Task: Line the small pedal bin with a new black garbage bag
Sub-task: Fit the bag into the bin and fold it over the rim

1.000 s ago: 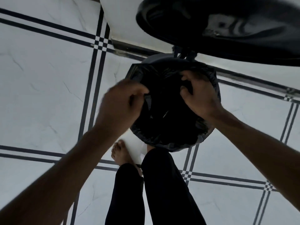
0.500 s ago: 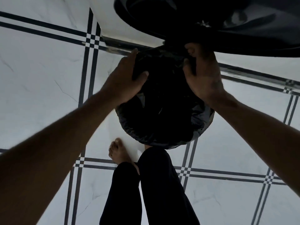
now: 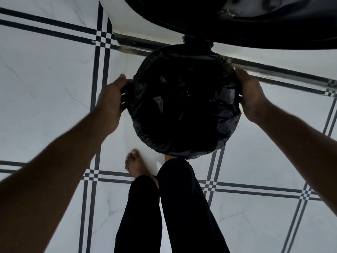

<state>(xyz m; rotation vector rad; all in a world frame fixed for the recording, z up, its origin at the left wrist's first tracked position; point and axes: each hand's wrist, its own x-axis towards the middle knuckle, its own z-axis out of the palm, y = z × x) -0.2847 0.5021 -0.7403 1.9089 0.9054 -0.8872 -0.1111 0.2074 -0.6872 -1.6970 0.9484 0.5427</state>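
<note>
On the tiled floor (image 3: pixel 45 88), left to right: left hand (image 3: pixel 113 99) grips the bag edge at the bin's left rim, fingers curled round the film. Bin (image 3: pixel 184 152) in the middle, black bag (image 3: pixel 182 99) already draped inside, lid (image 3: pixel 255 21) up. Right hand (image 3: pixel 250 95) wraps the right rim, holding the bag edge there. Film looks thin, light, slippery and easy to tear; hold by the folded hem at the rim.
</note>
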